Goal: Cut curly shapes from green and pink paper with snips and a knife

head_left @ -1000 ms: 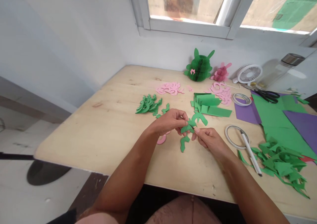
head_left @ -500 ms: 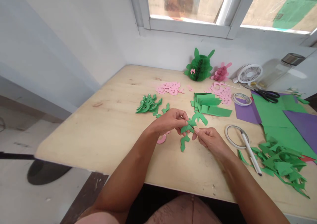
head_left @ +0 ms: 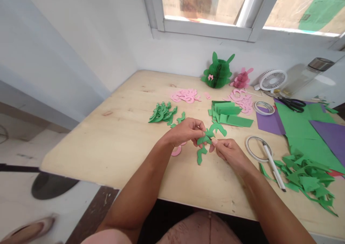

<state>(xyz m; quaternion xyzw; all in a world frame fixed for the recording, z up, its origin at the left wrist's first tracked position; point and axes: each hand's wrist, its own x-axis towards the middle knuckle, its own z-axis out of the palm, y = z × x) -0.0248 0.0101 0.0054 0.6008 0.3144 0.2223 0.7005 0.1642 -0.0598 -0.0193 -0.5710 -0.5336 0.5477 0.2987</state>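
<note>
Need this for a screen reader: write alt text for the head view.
The left hand and right hand pinch a curly green paper cutout together over a wooden table. Around them lie pink cutouts, green scraps, tape rings, a pen and scissors.

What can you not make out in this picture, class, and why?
Head view:
Middle of the green cutout: covered by the fingertips of the left hand and right hand.
The pink piece: mostly under the left hand.
The purple sheet: cut off by the right edge.
</note>
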